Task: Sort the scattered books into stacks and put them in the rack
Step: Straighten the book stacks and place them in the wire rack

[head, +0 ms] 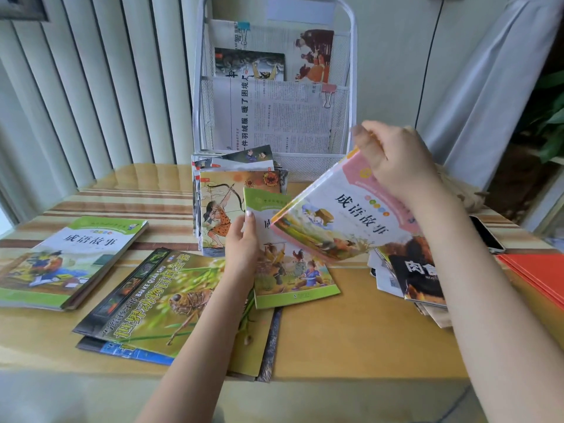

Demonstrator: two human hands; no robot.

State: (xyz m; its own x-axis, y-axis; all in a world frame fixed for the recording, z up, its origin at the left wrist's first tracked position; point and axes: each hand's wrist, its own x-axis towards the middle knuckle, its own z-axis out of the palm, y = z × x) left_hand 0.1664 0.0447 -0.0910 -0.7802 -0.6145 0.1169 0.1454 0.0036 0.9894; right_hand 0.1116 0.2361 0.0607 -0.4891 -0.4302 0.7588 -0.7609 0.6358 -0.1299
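Just under the right hand (393, 161), a pink-topped book (345, 209) hangs tilted above the table (351, 337), its upper edge gripped by curled fingers, its lower corner overlapping the green-bordered book (293, 264) below it. The left hand (241, 251) rests at that green-bordered book's left edge, fingers lying along it with the thumb hidden, so whether it grips or merely touches cannot be told. Directly beyond the left hand stands a pile of small books (232, 206), an archer on the top cover, and behind that pile rises the white wire rack (274, 87), its pockets already filled with clipped newspapers. Beneath the left forearm lies a large insect-cover book (152, 300) on top of other flat books, spread toward the table's near edge. Well to the left of that hand sits another green book (70, 261) lying flat alone. Under the right forearm a dark-covered book (418, 279) tops a loose heap, and further right lie a red folder (537, 276) and a phone (486, 233). Pale vertical blinds (91, 87) hang behind the table's far left.
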